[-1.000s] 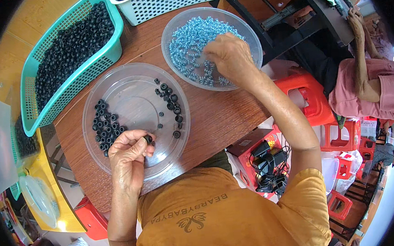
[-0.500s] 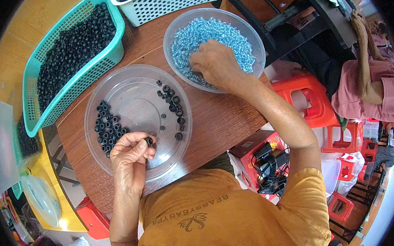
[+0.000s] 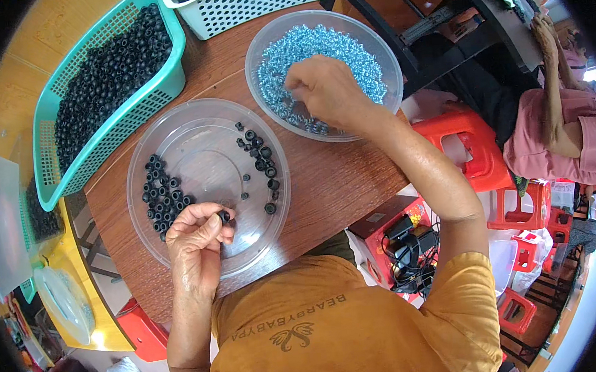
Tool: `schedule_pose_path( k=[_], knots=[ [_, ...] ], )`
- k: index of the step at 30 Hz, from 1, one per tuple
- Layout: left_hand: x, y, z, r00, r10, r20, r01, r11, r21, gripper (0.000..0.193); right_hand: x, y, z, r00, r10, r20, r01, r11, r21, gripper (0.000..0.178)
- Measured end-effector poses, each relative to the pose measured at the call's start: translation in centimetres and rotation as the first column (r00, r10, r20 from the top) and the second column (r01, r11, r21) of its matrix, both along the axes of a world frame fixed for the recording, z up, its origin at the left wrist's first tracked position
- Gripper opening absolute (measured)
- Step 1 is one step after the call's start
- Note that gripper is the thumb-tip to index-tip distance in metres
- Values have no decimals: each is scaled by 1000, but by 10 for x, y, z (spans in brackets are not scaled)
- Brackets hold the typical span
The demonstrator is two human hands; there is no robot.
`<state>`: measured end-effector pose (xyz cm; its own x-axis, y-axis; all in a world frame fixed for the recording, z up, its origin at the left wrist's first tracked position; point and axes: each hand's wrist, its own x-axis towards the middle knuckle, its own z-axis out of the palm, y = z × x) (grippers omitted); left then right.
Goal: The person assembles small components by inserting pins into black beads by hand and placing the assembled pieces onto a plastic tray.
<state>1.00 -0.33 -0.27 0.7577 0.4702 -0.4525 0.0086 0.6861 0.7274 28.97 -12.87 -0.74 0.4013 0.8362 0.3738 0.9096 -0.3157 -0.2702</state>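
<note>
Between the thumb and fingers of my left hand (image 3: pixel 196 238) is a small black hollow cap (image 3: pixel 223 217), held over the near side of a round clear plastic tray (image 3: pixel 204 108). Inside that tray, several similar black caps (image 3: pixel 164 195) cluster on the left, and another line of black pieces (image 3: pixel 266 162) runs down the right. My right hand (image 3: pixel 329 94) is over a clear bowl (image 3: pixel 256 85) full of small shiny blue pieces (image 3: pixel 316 43). Its fingers point down and are drawn together; whatever they pinch is hidden.
A teal mesh basket (image 3: pixel 177 53) heaped with black pieces stands at the left, a white perforated basket (image 3: pixel 258 9) at the back. Red stools (image 3: pixel 461 150) and a box with black cables (image 3: pixel 409 247) are right of the wooden table (image 3: pixel 339 183). Another person's arm (image 3: pixel 552 78) shows far right.
My right hand has lifted slightly from among the blue pieces and its fingers have drawn up. My left hand keeps the black cap in almost the same place, turned a little.
</note>
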Motion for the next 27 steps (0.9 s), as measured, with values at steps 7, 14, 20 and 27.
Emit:
schedule_pose_path(
  k=[7, 14, 20, 27],
  knots=[
    [-1, 0, -1, 1000, 9, 2, -9, 1000, 2, 12, 2, -6, 10, 978, 93, -187, -82, 994, 67, 10],
    [0, -1, 0, 1000, 15, -9, -16, 1000, -7, 12, -2, -1, 2, 990, 142, 26, -139, 985, -107, 9],
    [0, -1, 1, 1000, 20, -20, -20, 1000, -11, 12, 2, -6, 10, 994, 106, 8, -105, 992, -63, 5],
    [0, 0, 0, 1000, 20, -9, -21, 1000, -15, 12, 7, -11, 18, 998, 47, -37, -42, 993, 115, 7]
  ],
)
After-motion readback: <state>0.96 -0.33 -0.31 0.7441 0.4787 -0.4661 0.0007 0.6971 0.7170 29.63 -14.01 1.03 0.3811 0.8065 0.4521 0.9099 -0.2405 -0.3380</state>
